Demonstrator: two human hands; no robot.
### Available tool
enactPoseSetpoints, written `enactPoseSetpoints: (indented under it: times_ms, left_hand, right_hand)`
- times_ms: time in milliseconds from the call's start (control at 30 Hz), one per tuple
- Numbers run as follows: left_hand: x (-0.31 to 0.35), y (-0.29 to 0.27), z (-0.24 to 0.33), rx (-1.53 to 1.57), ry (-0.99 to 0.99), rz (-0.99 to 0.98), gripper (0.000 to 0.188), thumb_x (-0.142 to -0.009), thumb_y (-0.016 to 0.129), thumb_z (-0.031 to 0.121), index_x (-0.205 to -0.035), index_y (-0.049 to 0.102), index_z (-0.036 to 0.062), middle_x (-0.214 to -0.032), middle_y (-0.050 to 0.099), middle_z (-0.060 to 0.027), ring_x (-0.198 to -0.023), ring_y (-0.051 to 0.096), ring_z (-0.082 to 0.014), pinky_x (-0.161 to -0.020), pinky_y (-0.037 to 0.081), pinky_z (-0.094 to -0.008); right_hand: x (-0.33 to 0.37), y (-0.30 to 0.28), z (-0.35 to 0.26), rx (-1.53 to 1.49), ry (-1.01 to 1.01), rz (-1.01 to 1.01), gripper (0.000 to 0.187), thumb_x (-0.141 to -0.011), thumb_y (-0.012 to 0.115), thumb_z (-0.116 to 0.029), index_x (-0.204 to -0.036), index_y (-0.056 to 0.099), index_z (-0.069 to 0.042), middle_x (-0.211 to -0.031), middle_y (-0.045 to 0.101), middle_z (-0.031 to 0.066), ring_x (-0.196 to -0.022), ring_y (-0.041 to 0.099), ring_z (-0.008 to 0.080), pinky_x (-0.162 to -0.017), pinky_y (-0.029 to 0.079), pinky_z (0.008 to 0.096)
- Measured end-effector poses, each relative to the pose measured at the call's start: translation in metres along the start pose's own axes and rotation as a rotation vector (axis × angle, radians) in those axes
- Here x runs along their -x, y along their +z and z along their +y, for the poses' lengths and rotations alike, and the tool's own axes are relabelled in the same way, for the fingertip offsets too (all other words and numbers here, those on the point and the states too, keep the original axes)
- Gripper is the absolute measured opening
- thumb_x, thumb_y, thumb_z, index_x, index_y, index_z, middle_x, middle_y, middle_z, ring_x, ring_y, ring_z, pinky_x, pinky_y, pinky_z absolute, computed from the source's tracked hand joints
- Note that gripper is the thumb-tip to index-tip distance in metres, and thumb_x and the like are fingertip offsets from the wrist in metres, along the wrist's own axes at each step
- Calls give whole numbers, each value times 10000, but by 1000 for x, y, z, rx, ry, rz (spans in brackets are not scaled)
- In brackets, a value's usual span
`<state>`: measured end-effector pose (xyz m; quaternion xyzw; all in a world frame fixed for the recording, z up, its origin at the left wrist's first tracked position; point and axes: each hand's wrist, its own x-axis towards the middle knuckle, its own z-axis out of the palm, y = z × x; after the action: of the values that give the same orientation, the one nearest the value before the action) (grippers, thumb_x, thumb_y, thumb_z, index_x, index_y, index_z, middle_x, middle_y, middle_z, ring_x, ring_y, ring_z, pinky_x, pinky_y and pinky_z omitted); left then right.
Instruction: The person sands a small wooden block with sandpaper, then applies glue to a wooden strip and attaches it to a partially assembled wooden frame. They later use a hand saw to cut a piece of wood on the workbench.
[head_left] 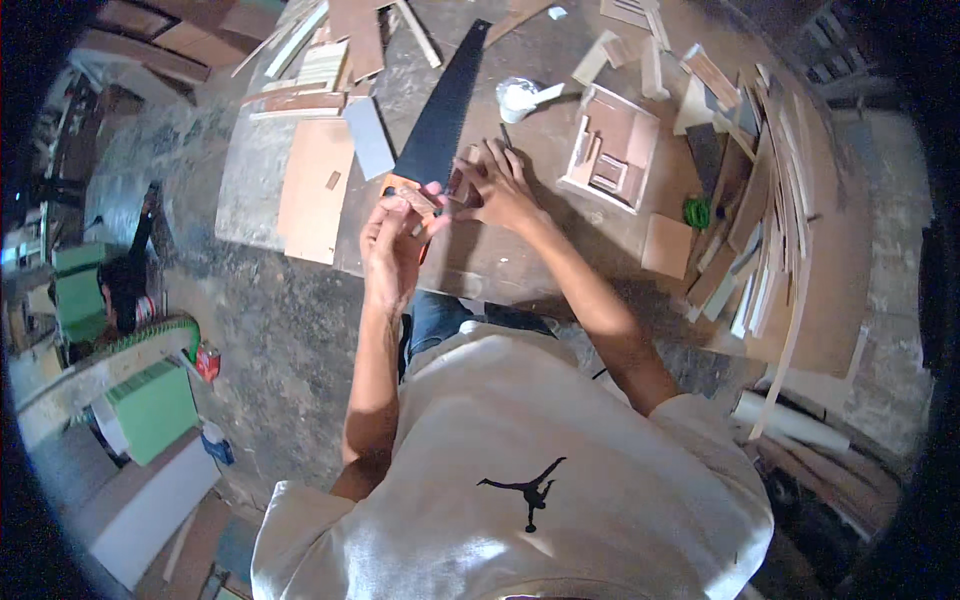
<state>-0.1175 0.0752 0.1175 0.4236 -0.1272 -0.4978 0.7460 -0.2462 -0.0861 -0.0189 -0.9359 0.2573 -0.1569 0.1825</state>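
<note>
My left hand [390, 245] is closed, pinching a small strip of wood [415, 201] between thumb and fingertips just over the table's near edge. Close beside it, my right hand [500, 190] bends its fingers around a small brown wood block [461, 182]. A thin dark stick [506, 136] shows by the right fingers; whether they hold it I cannot tell. A handsaw [445, 105] with a dark blade lies on the table, its orange handle partly hidden behind my left hand. Right of my hands rests a shallow wooden tray-like frame [650, 135] with small wood pieces inside.
A white cup [514, 104] with a flat stick stands beyond my right hand. Offcuts [325, 65] lie at the far left, near a plywood sheet [312, 215] and a grey board [370, 138]. Long strips [785, 210] and a green coil [696, 211] crowd the right side.
</note>
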Motion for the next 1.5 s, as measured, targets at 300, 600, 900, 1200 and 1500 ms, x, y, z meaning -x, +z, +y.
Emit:
enactPoseSetpoints:
  times_ms: [300, 600, 900, 1200, 1500]
  left_hand:
    - [20, 39, 30, 6, -19, -58, 233, -968, 595, 173, -1139, 560, 19, -1014, 651, -160, -978, 680, -284, -850, 590, -433]
    - [25, 63, 59, -540, -25, -191, 296, -957, 624, 114, -1232, 606, 6, -1080, 669, -51, -967, 615, -104, -856, 502, -274]
    - [11, 67, 51, -492, 102, -453, 305, -1032, 509, 175, -1282, 540, 2, -1145, 642, -80, -1041, 599, -127, -930, 464, -293]
    - [22, 71, 62, -499, 105, -514, 309, -1040, 494, 185, -1288, 492, 1, -1201, 625, -78, -1117, 529, -98, -969, 396, -253]
    - [18, 54, 60, -190, 137, -404, 348, -1042, 459, 237, -1284, 473, -12, -1236, 601, -230, -1124, 618, -300, -1066, 393, -415]
  right_hand:
    - [4, 0, 7, -534, 292, -56, 627, -797, 746, -380, -1351, 529, -184, -1262, 542, 157, -1238, 470, 344, -1057, 366, 441]
    - [39, -148, -112, -1749, 265, 330, 576, -958, 570, -394, -1412, 404, -80, -1256, 527, 50, -1165, 511, 150, -1022, 402, 355]
    - [59, -154, -127, -1927, 154, 470, 795, -826, 673, -539, -1412, 409, -72, -1333, 546, 175, -1243, 534, 321, -1043, 420, 479]
    - [65, -148, -123, -1151, 164, 442, 730, -821, 668, -481, -1398, 474, -77, -1411, 464, 161, -1322, 445, 293, -1108, 341, 436]
    - [48, -148, -120, -578, 115, 385, 671, -720, 689, -298, -1341, 548, -86, -1383, 462, 193, -1316, 439, 364, -1102, 341, 461]
